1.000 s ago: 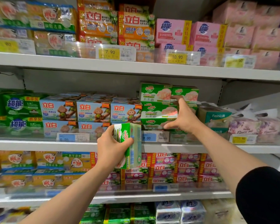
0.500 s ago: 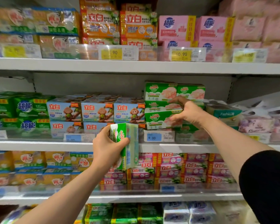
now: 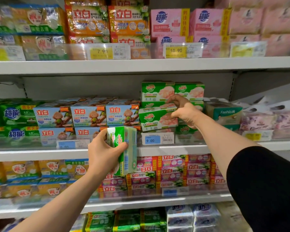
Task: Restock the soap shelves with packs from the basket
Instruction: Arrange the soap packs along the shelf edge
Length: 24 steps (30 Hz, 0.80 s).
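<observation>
At middle shelf (image 3: 157, 150): my left hand (image 3: 105, 156) grips green soap pack (image 3: 124, 151) by narrow sides; right hand (image 3: 184, 113) pinches stacked green pack (image 3: 156, 118). Film-wrapped, likely stiff, dense, slippery.

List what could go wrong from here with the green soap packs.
1. The right hand grips a green-and-white soap pack jutting from the middle of its stack; the two green packs above could tip.
2. The left hand holds another green soap pack upright by one end, unsupported below; it could slip.
</observation>
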Each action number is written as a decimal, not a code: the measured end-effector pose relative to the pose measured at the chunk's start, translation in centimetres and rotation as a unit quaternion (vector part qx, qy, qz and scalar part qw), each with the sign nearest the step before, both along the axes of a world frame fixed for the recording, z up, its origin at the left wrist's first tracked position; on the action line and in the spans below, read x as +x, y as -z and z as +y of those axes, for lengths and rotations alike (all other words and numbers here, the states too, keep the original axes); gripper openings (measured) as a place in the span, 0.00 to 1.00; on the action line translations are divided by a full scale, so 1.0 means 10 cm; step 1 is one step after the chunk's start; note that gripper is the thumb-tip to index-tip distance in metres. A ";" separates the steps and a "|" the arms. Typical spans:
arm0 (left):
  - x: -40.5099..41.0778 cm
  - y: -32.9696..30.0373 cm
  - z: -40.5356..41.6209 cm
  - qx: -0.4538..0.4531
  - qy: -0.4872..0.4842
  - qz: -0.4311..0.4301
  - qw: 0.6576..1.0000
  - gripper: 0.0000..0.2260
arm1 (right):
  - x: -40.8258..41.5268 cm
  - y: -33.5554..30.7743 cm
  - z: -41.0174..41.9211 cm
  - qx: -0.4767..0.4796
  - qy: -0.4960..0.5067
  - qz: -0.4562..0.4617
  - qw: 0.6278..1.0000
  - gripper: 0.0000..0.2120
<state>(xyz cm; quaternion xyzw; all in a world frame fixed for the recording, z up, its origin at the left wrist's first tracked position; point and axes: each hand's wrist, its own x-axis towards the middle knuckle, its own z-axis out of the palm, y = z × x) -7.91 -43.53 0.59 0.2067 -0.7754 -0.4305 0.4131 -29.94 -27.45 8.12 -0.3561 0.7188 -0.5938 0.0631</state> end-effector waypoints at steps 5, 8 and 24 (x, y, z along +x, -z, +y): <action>-0.01 0.00 0.00 0.003 -0.002 -0.002 1.000 0.11 | 0.01 -0.01 0.04 0.071 0.003 0.051 0.996 0.29; -0.01 0.00 0.01 0.004 -0.002 -0.002 1.000 0.11 | 0.07 -0.13 0.06 0.260 0.062 0.205 0.941 0.39; -0.04 0.01 0.02 -0.024 -0.012 -0.011 1.000 0.12 | 0.07 -0.08 0.00 0.197 0.059 0.169 0.964 0.47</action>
